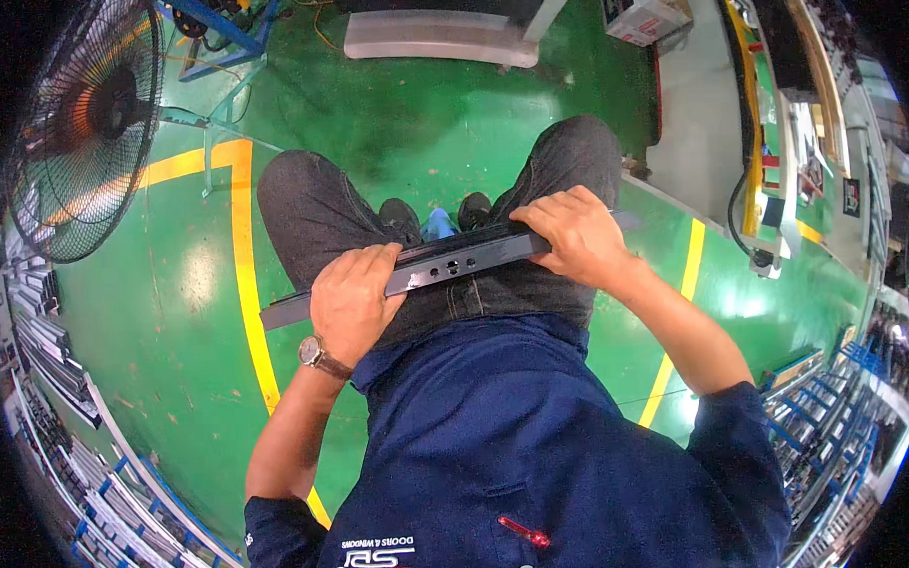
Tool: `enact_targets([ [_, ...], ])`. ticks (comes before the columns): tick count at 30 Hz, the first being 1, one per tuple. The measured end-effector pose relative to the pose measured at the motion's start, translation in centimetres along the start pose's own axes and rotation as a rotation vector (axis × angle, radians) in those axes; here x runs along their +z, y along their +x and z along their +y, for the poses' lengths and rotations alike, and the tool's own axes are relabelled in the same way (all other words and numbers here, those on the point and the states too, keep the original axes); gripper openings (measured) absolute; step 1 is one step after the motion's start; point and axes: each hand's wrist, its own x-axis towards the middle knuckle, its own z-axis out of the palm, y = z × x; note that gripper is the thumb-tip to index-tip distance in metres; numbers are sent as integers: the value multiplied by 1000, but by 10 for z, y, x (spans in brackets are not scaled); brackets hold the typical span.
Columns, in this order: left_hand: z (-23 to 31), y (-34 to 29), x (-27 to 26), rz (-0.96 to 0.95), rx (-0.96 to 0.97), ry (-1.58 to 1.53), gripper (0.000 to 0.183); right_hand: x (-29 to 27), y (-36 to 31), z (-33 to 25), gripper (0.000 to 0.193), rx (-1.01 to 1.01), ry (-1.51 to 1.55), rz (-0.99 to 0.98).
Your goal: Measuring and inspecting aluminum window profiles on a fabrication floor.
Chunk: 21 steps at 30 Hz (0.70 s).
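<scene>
Dark metal profile bar (444, 267) lies across both thighs at frame centre, long axis running lower left to upper right. Left hand (352, 300) wraps its left stretch, right hand (571, 238) wraps the right; both curled tight around it, equally near.

The place is a factory workshop: green painted floor (418, 105) with yellow lane lines (243, 241), an industrial fan (83, 117), and racks of metal profiles (47, 368).
</scene>
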Motion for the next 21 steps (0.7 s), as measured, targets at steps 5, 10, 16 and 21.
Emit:
enact_targets([
  [5, -2, 0, 2, 18, 9, 2, 63, -1, 0, 0, 65, -7, 9, 9],
  [10, -1, 0, 1, 16, 4, -7, 61, 1, -1, 1, 65, -7, 2, 4],
  [16, -1, 1, 1, 13, 3, -2, 59, -1, 0, -1, 66, 7, -2, -1],
  [21, 0, 1, -1, 12, 7, -21, 59, -2, -1, -1, 64, 0, 6, 8],
])
